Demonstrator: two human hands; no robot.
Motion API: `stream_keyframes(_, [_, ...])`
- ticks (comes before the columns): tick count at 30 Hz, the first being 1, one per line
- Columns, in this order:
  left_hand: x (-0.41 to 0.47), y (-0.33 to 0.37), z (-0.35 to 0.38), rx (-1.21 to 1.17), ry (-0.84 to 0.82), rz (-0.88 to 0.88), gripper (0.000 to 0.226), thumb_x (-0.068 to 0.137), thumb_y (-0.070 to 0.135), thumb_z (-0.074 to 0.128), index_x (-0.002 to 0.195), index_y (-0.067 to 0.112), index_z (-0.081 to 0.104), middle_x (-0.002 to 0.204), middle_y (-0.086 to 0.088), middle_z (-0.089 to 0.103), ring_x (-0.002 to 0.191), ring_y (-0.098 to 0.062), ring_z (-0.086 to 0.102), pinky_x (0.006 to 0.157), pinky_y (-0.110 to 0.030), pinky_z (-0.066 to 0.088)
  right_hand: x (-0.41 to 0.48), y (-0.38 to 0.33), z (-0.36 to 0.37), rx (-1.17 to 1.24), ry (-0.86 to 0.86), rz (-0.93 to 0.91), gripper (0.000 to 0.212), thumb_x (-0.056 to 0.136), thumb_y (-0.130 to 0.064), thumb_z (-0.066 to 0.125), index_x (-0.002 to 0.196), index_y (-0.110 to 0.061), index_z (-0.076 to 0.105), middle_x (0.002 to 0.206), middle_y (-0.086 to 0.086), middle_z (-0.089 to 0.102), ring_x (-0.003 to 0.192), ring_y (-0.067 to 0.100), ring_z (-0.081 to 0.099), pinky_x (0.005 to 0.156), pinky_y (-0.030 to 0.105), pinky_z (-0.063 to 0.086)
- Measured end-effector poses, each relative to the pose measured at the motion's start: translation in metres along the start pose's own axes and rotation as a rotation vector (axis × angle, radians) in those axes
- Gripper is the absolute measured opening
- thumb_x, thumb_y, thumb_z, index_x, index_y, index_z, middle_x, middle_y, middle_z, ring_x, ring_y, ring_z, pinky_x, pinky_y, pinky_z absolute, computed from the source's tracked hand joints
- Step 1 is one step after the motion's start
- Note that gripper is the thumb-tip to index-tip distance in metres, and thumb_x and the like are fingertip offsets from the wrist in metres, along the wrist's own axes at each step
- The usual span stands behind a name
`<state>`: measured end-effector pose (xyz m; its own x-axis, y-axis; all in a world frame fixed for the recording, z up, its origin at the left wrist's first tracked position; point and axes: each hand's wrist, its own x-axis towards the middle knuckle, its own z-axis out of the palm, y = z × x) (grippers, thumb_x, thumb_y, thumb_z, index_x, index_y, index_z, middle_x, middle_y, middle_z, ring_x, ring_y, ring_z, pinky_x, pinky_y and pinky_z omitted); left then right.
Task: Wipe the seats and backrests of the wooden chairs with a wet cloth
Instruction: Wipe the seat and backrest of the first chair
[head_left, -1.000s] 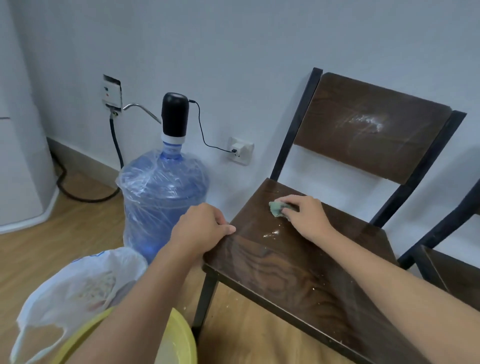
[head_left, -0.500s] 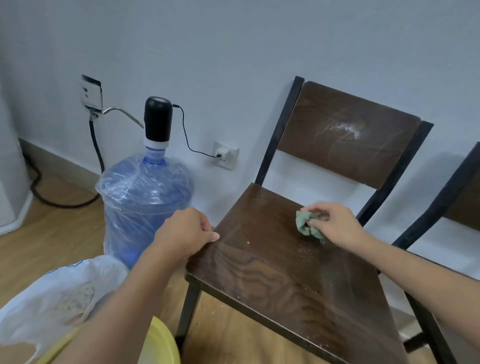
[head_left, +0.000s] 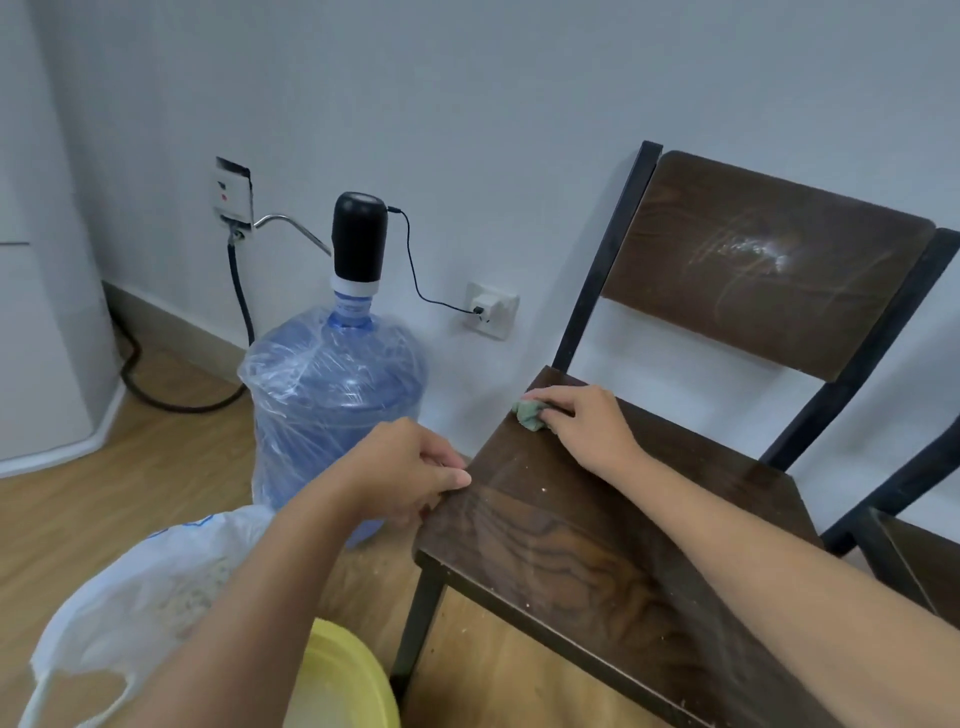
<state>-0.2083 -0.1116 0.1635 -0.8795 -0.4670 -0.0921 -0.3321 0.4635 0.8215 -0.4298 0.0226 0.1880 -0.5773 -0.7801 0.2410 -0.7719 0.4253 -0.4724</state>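
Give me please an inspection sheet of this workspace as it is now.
Surface: chair seat, crumbs scattered on it.
Job's things: green cloth at seat's rear left corner; backrest with white smear.
Clutter: white plastic bag, yellow basin.
Hands: left hand grips seat's left edge; right hand presses the cloth.
Cables: pump cable to wall socket; thick floor cable.
Surroundings: water jug, second chair.

Single head cam, close range.
Looked fwd & down from above the chair (head_left: 597, 530), facing the wall (head_left: 519, 104); wide-angle, no 2nd view.
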Motion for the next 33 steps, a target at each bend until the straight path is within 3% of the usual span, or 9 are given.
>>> stream_keyframes(6, [-0.005, -0.006, -0.018, 0.034, -0.132, 0.016, 0.023, 0.092, 0.021, 0.074, 0.114, 0.026, 0.077, 0.090, -0.001, 0.079, 0.068, -0.010, 0.074, 0.055, -0.021, 0.056, -0.128, -0.045, -0.015, 0.095, -0.208, -0.149, 0.039, 0.092, -0.007, 0.067, 0.110, -0.039, 0.077, 0.101, -0.015, 0.073, 0.096, 0.003, 0.067, 0.086, 0.014, 0.047])
stream_keyframes(11, [-0.011, -0.005, -0.011, 0.037, -0.109, 0.067, 0.026, 0.092, 0.021, 0.074, 0.117, 0.027, 0.076, 0.087, -0.007, 0.080, 0.066, -0.007, 0.073, 0.052, -0.011, 0.046, -0.178, -0.053, -0.068, 0.168, -0.424, -0.054, 0.041, 0.090, -0.001, 0.069, 0.106, -0.038, 0.080, 0.098, -0.015, 0.075, 0.093, 0.007, 0.071, 0.083, 0.026, 0.057])
stream_keyframes(14, [-0.017, -0.008, -0.013, 0.022, -0.100, 0.069, 0.023, 0.093, 0.024, 0.073, 0.116, 0.025, 0.077, 0.077, -0.003, 0.078, 0.065, -0.010, 0.073, 0.050, -0.010, 0.046, -0.135, -0.048, -0.065, 0.138, -0.187, -0.018, 0.035, 0.089, -0.006, 0.071, 0.104, -0.036, 0.080, 0.100, -0.023, 0.077, 0.099, -0.005, 0.068, 0.095, 0.028, 0.056])
stream_keyframes(16, [-0.018, -0.009, -0.017, 0.009, -0.073, 0.058, 0.019, 0.097, 0.023, 0.067, 0.114, 0.024, 0.077, 0.088, -0.006, 0.080, 0.074, -0.021, 0.077, 0.051, -0.014, 0.048, -0.101, -0.055, -0.041, 0.088, -0.084, -0.035, 0.031, 0.090, -0.011, 0.071, 0.109, -0.034, 0.079, 0.106, -0.020, 0.076, 0.102, -0.005, 0.065, 0.100, 0.031, 0.053])
stream_keyframes(19, [-0.017, -0.008, -0.019, -0.010, 0.010, 0.037, 0.021, 0.104, 0.020, 0.056, 0.113, 0.020, 0.075, 0.097, -0.004, 0.079, 0.082, -0.028, 0.077, 0.053, -0.018, 0.052, -0.093, -0.072, -0.003, 0.079, -0.158, -0.189, 0.030, 0.092, -0.009, 0.068, 0.114, -0.027, 0.078, 0.110, -0.011, 0.076, 0.100, -0.002, 0.064, 0.100, 0.030, 0.052])
stream_keyframes(25, [-0.014, -0.001, -0.004, -0.051, 0.091, 0.086, 0.017, 0.098, 0.026, 0.064, 0.110, 0.026, 0.077, 0.092, 0.004, 0.076, 0.074, -0.004, 0.073, 0.071, -0.025, 0.055, -0.166, -0.073, -0.015, 0.141, -0.352, -0.488, 0.031, 0.093, -0.002, 0.065, 0.116, -0.020, 0.076, 0.110, -0.007, 0.075, 0.102, 0.008, 0.064, 0.087, 0.030, 0.054])
stream_keyframes(27, [-0.012, 0.002, 0.000, -0.066, 0.125, 0.106, 0.019, 0.097, 0.029, 0.065, 0.111, 0.028, 0.077, 0.092, 0.007, 0.075, 0.078, -0.002, 0.073, 0.075, -0.026, 0.054, -0.166, -0.064, -0.034, 0.178, -0.373, -0.438, 0.033, 0.093, 0.000, 0.066, 0.115, -0.021, 0.077, 0.107, -0.007, 0.075, 0.100, 0.010, 0.066, 0.084, 0.030, 0.055])
stream_keyframes(31, [-0.009, 0.006, -0.004, -0.077, 0.171, 0.085, 0.021, 0.101, 0.028, 0.059, 0.115, 0.026, 0.074, 0.095, 0.009, 0.072, 0.076, -0.002, 0.070, 0.074, -0.027, 0.052, -0.102, -0.071, -0.016, 0.121, -0.040, -0.243, 0.031, 0.090, -0.003, 0.066, 0.112, -0.022, 0.079, 0.107, -0.005, 0.076, 0.101, 0.008, 0.067, 0.093, 0.035, 0.053])
stream_keyframes(33, [-0.008, 0.001, -0.006, -0.102, 0.237, 0.070, 0.021, 0.102, 0.026, 0.057, 0.114, 0.025, 0.074, 0.101, 0.003, 0.074, 0.080, -0.007, 0.070, 0.070, -0.026, 0.051, -0.087, -0.089, 0.014, 0.108, -0.063, -0.245, 0.030, 0.089, -0.005, 0.065, 0.110, -0.021, 0.079, 0.106, -0.001, 0.077, 0.101, 0.015, 0.067, 0.096, 0.038, 0.051])
